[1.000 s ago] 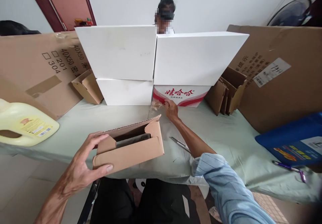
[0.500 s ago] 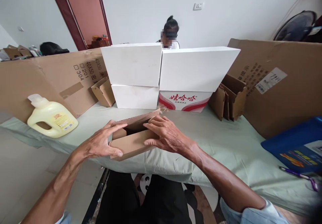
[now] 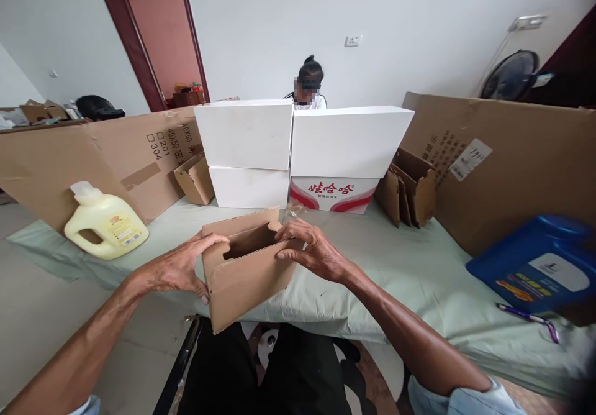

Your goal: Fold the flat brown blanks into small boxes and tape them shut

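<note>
From the head camera, the small cardboard box (image 3: 246,278) is tilted at the table's (image 3: 395,259) near edge. The left hand (image 3: 179,269) clasps its left wall and the right hand (image 3: 314,253) pinches its right rim. Its open inside is too dark to tell what it holds. White boxes (image 3: 244,134) are stacked behind.

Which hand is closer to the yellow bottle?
Left. The left hand grips the side of the box facing the bottle; the right hand holds the far side.

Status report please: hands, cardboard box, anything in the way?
Left hand grips small cardboard box at left end, right hand at right end. Box open-topped, tilted, at table edge. Nothing in the way; white boxes behind.
</note>
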A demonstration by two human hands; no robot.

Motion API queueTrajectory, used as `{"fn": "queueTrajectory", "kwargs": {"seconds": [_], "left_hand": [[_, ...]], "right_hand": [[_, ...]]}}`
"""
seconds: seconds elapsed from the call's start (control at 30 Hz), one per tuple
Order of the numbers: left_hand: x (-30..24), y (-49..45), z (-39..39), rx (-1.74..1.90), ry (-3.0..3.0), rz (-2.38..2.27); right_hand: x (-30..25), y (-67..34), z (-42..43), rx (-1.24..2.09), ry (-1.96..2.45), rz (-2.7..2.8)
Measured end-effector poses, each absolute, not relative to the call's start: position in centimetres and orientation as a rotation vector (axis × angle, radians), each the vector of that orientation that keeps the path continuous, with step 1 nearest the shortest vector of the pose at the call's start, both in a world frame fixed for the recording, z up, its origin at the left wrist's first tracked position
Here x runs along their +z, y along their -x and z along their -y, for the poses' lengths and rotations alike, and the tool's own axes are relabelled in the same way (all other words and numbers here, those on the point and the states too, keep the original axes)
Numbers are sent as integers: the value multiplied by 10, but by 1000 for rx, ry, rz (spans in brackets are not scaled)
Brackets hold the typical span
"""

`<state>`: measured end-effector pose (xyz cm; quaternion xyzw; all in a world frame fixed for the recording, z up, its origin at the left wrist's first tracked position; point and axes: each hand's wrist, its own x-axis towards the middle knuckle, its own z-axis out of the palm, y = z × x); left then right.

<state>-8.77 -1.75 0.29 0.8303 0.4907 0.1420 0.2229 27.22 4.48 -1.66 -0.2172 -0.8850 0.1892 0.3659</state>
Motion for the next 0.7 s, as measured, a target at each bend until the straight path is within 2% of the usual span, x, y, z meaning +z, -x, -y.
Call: {"fn": "queueTrajectory", "kwargs": {"seconds": [0.3,0.7], "left_hand": [[-28,92,37,623,-2212,-1447],[-38,91,53,522,-2118,-1290]], "right_hand": [[-10,-274,-8,488,669,2284],[-29,-282,10,540,755,2327]]}}
